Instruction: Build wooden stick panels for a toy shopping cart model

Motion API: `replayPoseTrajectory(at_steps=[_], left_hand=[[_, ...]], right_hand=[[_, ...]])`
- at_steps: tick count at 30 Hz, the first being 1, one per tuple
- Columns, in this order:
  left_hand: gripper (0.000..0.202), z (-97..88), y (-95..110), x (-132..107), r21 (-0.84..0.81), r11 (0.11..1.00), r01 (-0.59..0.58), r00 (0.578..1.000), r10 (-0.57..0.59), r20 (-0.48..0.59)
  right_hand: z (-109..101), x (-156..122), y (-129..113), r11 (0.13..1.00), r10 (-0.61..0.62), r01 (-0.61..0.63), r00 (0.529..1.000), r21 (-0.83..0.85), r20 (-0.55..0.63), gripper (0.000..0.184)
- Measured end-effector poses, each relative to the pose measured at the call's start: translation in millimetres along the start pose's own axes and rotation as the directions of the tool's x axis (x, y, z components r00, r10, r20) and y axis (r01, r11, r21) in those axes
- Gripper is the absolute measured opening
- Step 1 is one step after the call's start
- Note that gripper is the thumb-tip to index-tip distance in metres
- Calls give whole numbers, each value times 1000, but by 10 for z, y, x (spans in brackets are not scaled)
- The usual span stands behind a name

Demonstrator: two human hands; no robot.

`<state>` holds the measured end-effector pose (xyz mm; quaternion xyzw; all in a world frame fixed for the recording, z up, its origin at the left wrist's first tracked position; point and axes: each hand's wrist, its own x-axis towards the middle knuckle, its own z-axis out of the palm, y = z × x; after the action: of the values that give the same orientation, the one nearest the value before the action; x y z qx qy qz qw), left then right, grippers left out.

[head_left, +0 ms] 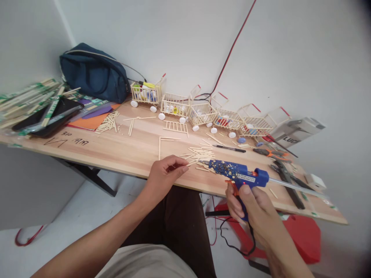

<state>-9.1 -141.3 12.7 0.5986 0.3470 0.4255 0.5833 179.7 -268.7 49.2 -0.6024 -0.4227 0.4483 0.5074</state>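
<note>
Pinched between the thumb and fingers of my left hand (167, 174) is a short thin wooden stick (192, 163), held just above the table's front edge. My right hand (251, 202) grips a blue glue gun (228, 170) by its handle, with a clear glue stick (292, 186) poking out of its back. The gun's nozzle points left and sits close to the end of the held stick; whether they touch I cannot tell. Behind both hands lies a pile of loose sticks (203, 153). An L-shaped pair of sticks (160, 146) rests beyond my left hand.
Several small stick-built carts (175, 105) with white wheels line the back. A ladder-like stick panel (175, 126), a pen (229, 148), orange-handled pliers (272, 154) and a dark cutting tool (286, 183) lie on the table. A blue bag (94, 75) and wrapped stick bundles (31, 98) fill the left.
</note>
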Motion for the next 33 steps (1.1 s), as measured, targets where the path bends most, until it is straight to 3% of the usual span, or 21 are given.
replayPoseTrajectory(at_steps=[33], left_hand=[[15,-6,-40,0,-22,1000,9,1000,-9,-25]], right_hand=[[-10,10,12,997,-27,29,999,-77,26,49]])
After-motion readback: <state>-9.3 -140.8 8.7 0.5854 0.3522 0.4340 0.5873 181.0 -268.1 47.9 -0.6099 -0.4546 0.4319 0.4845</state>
